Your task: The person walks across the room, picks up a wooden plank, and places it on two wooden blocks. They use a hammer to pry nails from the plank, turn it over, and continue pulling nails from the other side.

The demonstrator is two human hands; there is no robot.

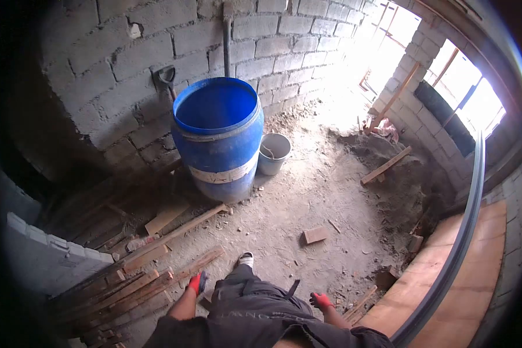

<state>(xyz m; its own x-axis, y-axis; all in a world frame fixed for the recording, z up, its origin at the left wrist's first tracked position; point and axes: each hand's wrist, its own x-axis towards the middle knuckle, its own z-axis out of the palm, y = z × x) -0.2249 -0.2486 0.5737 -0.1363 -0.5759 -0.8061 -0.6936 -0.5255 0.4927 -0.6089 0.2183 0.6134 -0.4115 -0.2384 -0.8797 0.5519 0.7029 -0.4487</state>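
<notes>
1. As we look down from the head camera, our left hand [198, 283] and right hand [321, 300], both in red gloves, hang at our sides above the dirt floor [307, 191]; each is empty, and whether the fingers are curled or spread we cannot tell at this size.
2. Nearest the left hand lies a pile of wooden planks [139, 284], stacked roughly parallel and running toward the lower left; the hand is just beside the pile's upper end but does not touch it.
3. Nearest the right hand lie a few short wood offcuts [362, 301], close to the edge of a plywood sheet [446, 278] that a long metal rail [464, 232] crosses.
4. As for progress, we judge that nothing is in hand yet: no plank is lifted and both hands are free, so any handling of the wood is not begun.
5. A blue barrel [217, 136] stands upright against the block wall [98, 69], with a grey bucket [274, 152] touching or just beside it on the right and a shovel [167, 78] leaning on the wall behind.
6. A loose brick [315, 234] lies alone ahead of our shoe [246, 258].
7. Open room lies in the middle of the floor, between barrel and plywood; the edges are the block wall on the left, the earth mound [383, 151] near the bright openings, and the rail on the right.
</notes>
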